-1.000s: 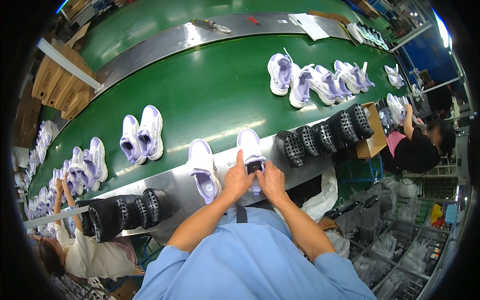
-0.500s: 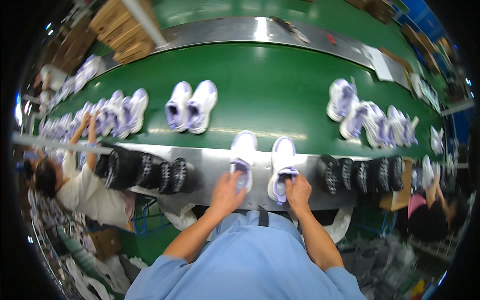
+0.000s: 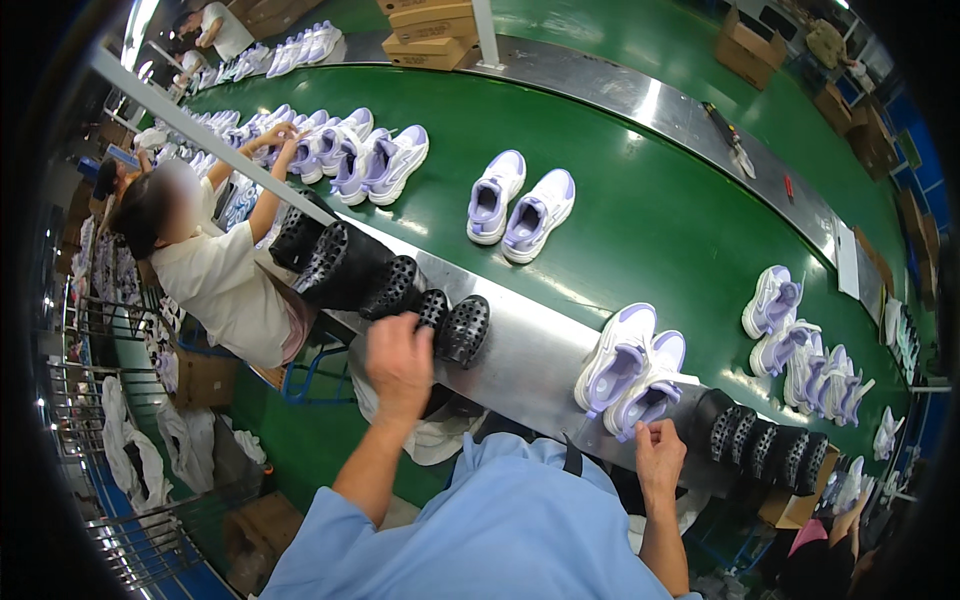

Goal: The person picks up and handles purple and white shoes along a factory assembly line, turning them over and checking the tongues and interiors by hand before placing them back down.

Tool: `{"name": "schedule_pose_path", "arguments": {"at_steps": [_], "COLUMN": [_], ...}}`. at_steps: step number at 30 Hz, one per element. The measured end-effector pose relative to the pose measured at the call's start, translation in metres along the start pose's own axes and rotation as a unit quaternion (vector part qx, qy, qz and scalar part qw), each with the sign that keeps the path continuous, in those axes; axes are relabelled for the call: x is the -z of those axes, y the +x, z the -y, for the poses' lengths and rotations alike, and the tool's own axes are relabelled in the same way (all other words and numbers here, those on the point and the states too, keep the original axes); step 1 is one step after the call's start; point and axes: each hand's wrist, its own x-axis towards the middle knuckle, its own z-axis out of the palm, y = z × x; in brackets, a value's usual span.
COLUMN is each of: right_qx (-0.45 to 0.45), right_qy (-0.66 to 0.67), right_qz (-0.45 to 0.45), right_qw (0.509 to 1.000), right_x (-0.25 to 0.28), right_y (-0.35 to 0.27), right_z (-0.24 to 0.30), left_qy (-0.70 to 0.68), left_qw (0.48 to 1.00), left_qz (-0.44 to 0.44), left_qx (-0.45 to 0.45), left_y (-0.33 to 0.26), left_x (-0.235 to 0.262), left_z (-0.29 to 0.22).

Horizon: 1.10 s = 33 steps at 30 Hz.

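Two white-and-purple sneakers stand side by side on the metal edge in front of me, a left sneaker (image 3: 617, 358) and a right sneaker (image 3: 648, 385). My right hand (image 3: 661, 458) has its fingers curled at the heel of the right sneaker. Over to the left, my left hand (image 3: 400, 368) is smeared by motion beside a row of black perforated forms. The nearest of these is a rounded black form (image 3: 465, 330), and the hand partly covers a smaller black form (image 3: 432, 308). Whether the left fingers touch one, I cannot tell.
Another sneaker pair (image 3: 522, 205) stands on the green conveyor belt (image 3: 640, 220). More sneakers line the belt at left and right (image 3: 800, 350). Black forms (image 3: 760, 440) also stand at right. A co-worker (image 3: 220, 270) sits at left, hands on shoes. Cardboard boxes (image 3: 430, 30) are stacked beyond.
My view has turned left. My left hand has left the left sneaker and moved left to the black forms. My right hand has drawn back from inside the right sneaker to its heel.
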Motion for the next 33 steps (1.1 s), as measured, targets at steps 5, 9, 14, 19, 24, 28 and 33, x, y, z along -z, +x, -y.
{"name": "schedule_pose_path", "arguments": {"at_steps": [5,9,14,19,24,28,33], "right_qx": [0.075,0.102,-0.044,-0.127,-0.175,-0.029,0.109], "right_qy": [0.012,-0.002,0.391,0.591,0.478,0.185,-0.131], "right_qz": [0.086,0.1,0.227,0.198,0.328,0.161,0.067], "right_qw": [0.993,0.99,0.891,0.772,0.796,0.969,0.983], "right_x": [-0.035,-0.04,-0.059,-0.053,-0.028,-0.011,-0.005], "right_y": [0.003,0.001,-0.004,-0.002,-0.008,-0.021,-0.033], "right_z": [0.041,0.056,0.117,0.113,0.075,0.062,0.053], "left_qy": [0.119,0.103,-0.095,-0.311,-0.521,-0.533,-0.431], "left_qw": [0.992,0.994,0.99,0.903,0.742,0.667,0.817], "left_qz": [0.006,0.033,0.044,0.197,0.417,0.508,0.384], "left_qx": [0.025,0.021,-0.091,-0.222,0.059,0.117,-0.005], "left_y": [0.014,0.019,0.02,-0.009,-0.003,-0.018,-0.035], "left_x": [0.002,0.018,0.036,-0.017,-0.095,-0.142,-0.156], "left_z": [0.086,0.082,-0.038,-0.112,-0.145,-0.145,-0.171]}}
